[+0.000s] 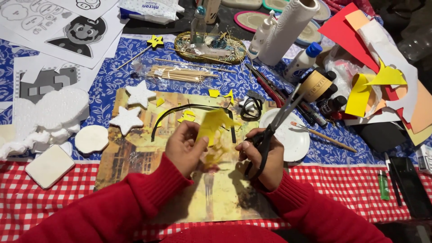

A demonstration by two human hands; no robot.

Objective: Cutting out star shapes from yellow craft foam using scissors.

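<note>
While left hand (pixel 183 146) pinches yellow foam sheet (pixel 211 125) | right hand (pixel 263 157) grips black scissors (pixel 274 123)

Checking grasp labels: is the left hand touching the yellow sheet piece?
Touching. The head view shows the left hand pinching the yellow sheet piece between thumb and fingers, with no gap; the right hand holds the scissors beside it.

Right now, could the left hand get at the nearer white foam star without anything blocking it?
Probably yes: the white foam star lies in the open just left of the left hand, with nothing between. But that hand's grip is full, pinching the yellow piece.
</note>
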